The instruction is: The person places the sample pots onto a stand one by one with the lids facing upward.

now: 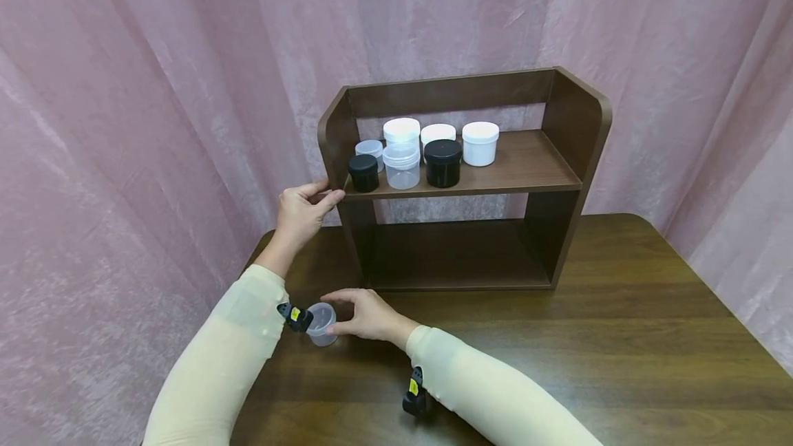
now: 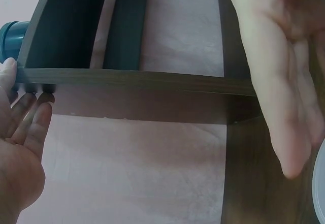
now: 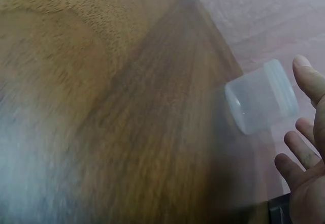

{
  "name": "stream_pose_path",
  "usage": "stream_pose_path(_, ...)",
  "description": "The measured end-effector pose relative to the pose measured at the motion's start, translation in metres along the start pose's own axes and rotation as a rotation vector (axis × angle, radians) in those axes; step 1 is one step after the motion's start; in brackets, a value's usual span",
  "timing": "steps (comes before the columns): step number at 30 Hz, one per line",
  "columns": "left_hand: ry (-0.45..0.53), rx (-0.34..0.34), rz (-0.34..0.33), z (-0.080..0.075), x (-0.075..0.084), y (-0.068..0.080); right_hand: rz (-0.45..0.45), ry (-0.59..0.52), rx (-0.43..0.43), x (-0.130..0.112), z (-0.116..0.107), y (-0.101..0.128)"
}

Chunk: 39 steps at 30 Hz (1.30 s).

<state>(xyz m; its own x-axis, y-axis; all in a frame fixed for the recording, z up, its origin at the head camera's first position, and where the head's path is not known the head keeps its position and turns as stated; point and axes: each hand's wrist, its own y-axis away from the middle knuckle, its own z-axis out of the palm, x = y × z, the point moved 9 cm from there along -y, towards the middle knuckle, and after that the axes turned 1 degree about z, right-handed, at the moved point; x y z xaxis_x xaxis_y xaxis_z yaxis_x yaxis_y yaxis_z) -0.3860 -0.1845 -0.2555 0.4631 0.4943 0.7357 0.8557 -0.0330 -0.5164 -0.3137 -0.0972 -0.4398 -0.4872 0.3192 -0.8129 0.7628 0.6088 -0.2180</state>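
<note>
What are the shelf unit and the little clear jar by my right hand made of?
Shelf unit: looks like wood or wood-look laminate, dark brown, matte, with faint grain along its boards.
Jar: probably plastic, frosted and translucent; the table shows dimly through its wall, and it has a ridged rim. Glass can't be ruled out.

Blurred table [image 3: 101, 107], right wrist view
</note>
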Motion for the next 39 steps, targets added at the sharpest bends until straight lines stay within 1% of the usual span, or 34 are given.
stream_pose_path(9,-0.003,0.015,0.038,0.0,0.002,-0.001,0.039,0.05,-0.01,0.009,0.015,-0.009)
stream_pose_path(12,0.007,0.014,0.038,0.002,0.002,-0.001,0.046,0.049,-0.002,0.012,0.015,-0.008)
stream_pose_path(19,-0.007,0.016,0.039,0.003,0.001,0.001,0.043,0.068,0.014,0.016,0.012,-0.003)
stream_pose_path(24,-0.003,0.015,0.038,0.002,0.0,0.0,0.057,0.05,0.021,0.02,-0.001,0.007)
stream_pose_path(30,-0.009,0.021,0.041,0.003,0.001,0.001,0.054,0.056,0.032,0.029,-0.02,0.023)
stream_pose_path(34,-0.011,0.028,0.036,0.003,0.0,0.002,0.059,0.064,0.03,0.036,-0.035,0.038)
stream_pose_path(39,-0.014,0.041,0.042,0.001,0.002,0.001,0.063,0.06,0.036,0.042,-0.061,0.063)
